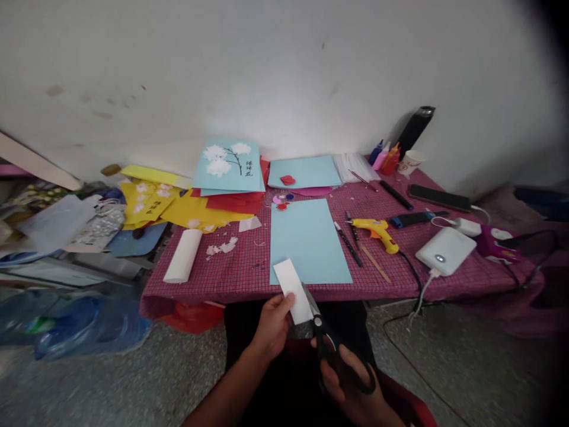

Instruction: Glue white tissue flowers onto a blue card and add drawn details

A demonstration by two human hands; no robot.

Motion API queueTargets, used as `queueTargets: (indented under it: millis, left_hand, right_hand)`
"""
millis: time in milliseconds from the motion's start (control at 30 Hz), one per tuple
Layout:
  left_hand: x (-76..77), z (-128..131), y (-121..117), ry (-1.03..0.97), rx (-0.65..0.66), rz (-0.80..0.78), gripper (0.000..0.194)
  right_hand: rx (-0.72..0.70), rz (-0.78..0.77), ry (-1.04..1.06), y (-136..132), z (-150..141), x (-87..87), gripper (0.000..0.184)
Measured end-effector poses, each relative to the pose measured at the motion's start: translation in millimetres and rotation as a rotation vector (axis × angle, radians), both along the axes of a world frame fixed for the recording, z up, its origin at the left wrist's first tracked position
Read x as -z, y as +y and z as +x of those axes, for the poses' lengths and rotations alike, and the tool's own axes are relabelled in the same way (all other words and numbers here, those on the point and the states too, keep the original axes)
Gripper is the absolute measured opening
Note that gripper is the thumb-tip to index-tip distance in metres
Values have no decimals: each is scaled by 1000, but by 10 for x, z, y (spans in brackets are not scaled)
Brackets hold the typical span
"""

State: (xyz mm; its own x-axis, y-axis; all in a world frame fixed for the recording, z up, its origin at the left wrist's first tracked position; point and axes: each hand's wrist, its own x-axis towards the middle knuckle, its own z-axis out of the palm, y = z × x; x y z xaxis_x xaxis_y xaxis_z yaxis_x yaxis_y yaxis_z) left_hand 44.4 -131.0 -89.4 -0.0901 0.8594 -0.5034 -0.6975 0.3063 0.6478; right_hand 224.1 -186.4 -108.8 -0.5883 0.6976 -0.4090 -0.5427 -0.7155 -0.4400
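Observation:
My left hand (274,323) pinches a white paper strip (291,281) between thumb and fingers, just in front of the table's near edge. My right hand (349,379) has its fingers through the handles of black-handled scissors (318,323). Their blades are spread and lie along the right edge of the strip. The strip's upper end overlaps the near edge of a light blue sheet (309,237) lying on the table. A roll of white paper (184,255) and white paper scraps (221,247) lie to the left.
A yellow glue gun (376,231), a marker (348,244) and a white power bank (446,251) with cables lie right on the checked tablecloth (240,279). Behind are a blue card with white paper flowers (229,166), yellow sheets (213,216), paint bottles (391,159) and a paper cup (411,161).

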Motion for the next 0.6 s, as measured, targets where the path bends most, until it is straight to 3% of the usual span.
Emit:
queueTargets:
  millis: [333,600]
  left_hand:
    - [-9,80,-73,14,59,4,37]
    - [-31,140,-115,-5,67,9,38]
  right_hand:
    - [-20,-10,121,66,-96,-130,41]
    - [15,-2,89,98,-150,-158,43]
